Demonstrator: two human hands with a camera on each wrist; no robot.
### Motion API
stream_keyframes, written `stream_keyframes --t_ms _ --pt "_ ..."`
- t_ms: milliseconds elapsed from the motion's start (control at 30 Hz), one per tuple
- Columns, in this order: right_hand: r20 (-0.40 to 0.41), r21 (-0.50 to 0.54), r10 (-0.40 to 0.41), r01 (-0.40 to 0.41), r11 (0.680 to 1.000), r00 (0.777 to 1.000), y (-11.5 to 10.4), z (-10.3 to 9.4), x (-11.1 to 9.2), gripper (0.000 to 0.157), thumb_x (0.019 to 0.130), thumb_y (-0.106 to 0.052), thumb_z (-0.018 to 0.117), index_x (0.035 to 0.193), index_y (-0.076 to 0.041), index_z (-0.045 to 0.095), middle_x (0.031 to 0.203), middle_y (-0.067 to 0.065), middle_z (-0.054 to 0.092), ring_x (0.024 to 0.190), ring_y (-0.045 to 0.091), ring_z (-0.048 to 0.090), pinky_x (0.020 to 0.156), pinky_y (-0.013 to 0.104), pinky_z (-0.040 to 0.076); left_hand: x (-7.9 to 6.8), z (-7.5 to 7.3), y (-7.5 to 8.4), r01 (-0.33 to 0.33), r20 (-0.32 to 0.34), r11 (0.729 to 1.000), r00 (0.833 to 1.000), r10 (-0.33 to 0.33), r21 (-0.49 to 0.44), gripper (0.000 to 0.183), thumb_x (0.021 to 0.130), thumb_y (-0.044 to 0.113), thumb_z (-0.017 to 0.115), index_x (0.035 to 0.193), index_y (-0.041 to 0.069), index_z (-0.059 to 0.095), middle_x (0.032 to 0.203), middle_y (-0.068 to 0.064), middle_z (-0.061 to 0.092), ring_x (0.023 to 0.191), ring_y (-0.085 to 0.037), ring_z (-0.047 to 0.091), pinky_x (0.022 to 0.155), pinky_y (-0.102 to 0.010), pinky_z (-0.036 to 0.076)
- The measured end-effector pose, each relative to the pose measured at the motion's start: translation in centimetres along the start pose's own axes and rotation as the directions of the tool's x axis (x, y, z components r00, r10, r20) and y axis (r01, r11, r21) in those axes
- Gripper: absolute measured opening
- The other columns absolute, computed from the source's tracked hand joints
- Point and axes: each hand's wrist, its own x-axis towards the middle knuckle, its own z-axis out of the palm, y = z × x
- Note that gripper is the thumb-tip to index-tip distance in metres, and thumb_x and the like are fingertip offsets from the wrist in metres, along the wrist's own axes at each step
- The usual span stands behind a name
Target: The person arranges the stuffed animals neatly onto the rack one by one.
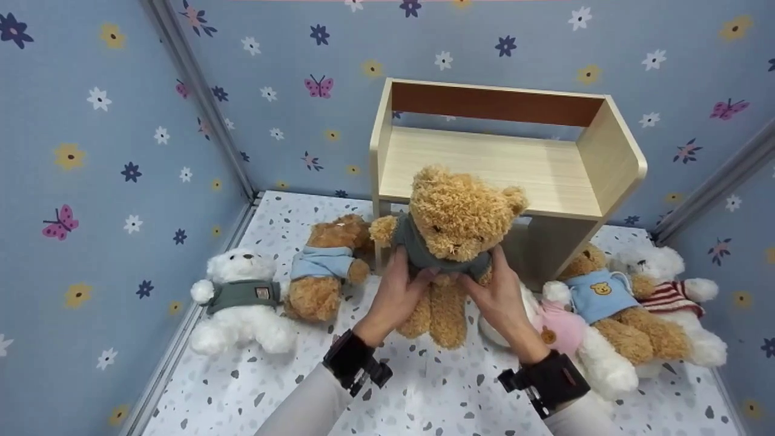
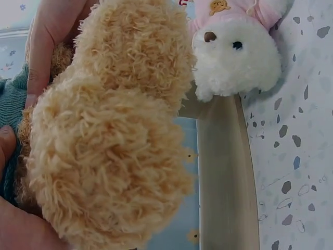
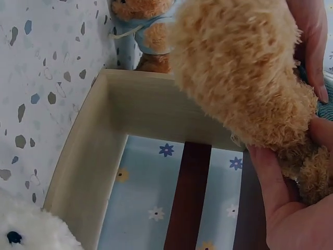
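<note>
Both hands hold a curly tan teddy bear (image 1: pixel 457 221) in a dark green top, in front of a pale wooden shelf (image 1: pixel 484 160). The left hand (image 1: pixel 392 297) grasps one side of its body and the right hand (image 1: pixel 501 300) grasps the other, with the thumbs across its front just below the top. The bear is roughly upright and faces the person, its head bowed a little and its legs hanging down. Its head overlaps the shelf's front edge in the head view, but whether the two touch I cannot tell.

To the left on the speckled surface (image 1: pixel 424 393) lie a white bear in a green top (image 1: pixel 245 303) and, just beside it and nearer the shelf, a brown bear in a light blue shirt (image 1: pixel 321 269). To the right, three toys lie close together: a white toy in a pink top (image 1: pixel 563 327), partly hidden by the right arm; a tan bear in a blue hoodie (image 1: pixel 599 297); and a white bear in a red-striped top (image 1: pixel 666 297), partly behind the hoodie one.

Each wrist wears a black strap (image 1: pixel 357 363) over or beside a pale sleeve (image 1: pixel 309 402). Blue walls (image 1: pixel 290 60) with flowers and butterflies stand around the surface.
</note>
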Motion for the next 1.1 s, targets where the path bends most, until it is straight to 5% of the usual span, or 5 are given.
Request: stream_keyframes --t_ms 233,433,633,967,1100 --pt "-0.006 -0.002 -0.007 0.007 1.000 1.000 0.6 0.4 0.5 0.072 0.091 -0.005 0.076 0.155 -0.006 0.041 0.139 0.025 0.060 0.126 0.039 0.060 0.102 0.052 0.048 -0.2 -0.3 -1.1 -0.030 0.041 1.000 0.999 0.030 -0.009 0.025 0.111 0.016 0.047 0.131 0.002 0.045 0.099 -0.006 0.045 0.080 -0.019 0.041 0.076 -0.036 0.034" --pt "-0.006 -0.044 -0.065 0.064 0.997 0.998 2.6 1.9 1.0 0.032 0.090 0.003 0.072 0.121 0.000 0.063 0.083 0.012 0.064 0.074 0.023 0.058 0.071 0.035 0.041 0.1 -0.3 -3.3 -0.025 0.028 0.997 0.999 0.023 0.067 0.021 0.108 0.013 0.055 0.125 0.001 0.052 0.108 -0.010 0.051 0.087 -0.021 0.053 0.076 -0.036 0.042" --pt "0.002 -0.064 -0.025 0.025 0.998 1.000 4.8 4.0 1.7 0.034 0.089 0.002 0.074 0.121 0.003 0.064 0.097 0.015 0.070 0.085 0.028 0.067 0.076 0.042 0.053 0.8 0.1 -6.2 0.031 -0.020 0.994 0.999 -0.029 0.103 0.028 0.104 0.009 0.060 0.129 -0.002 0.055 0.115 -0.019 0.058 0.104 -0.033 0.063 0.088 -0.045 0.053" --pt "-0.008 -0.174 0.034 -0.035 0.984 0.999 7.9 7.0 3.0 0.004 0.088 -0.001 0.066 0.087 -0.004 0.068 0.068 0.005 0.053 0.060 0.017 0.044 0.061 0.036 0.034 1.9 0.6 -9.1 0.242 -0.064 0.962 0.970 -0.235 0.129 0.061 0.099 -0.007 0.055 0.154 -0.013 0.031 0.151 -0.039 0.037 0.141 -0.051 0.039 0.116 -0.059 0.035" --pt "-0.013 -0.202 0.059 -0.061 0.978 0.998 8.6 7.4 3.1 0.013 0.087 0.002 0.065 0.099 -0.002 0.068 0.079 0.011 0.061 0.067 0.025 0.054 0.066 0.042 0.043 2.4 1.2 -10.0 0.243 -0.096 0.960 0.968 -0.232 0.138 0.058 0.101 -0.001 0.059 0.153 -0.012 0.036 0.152 -0.042 0.033 0.141 -0.051 0.039 0.114 -0.058 0.038"
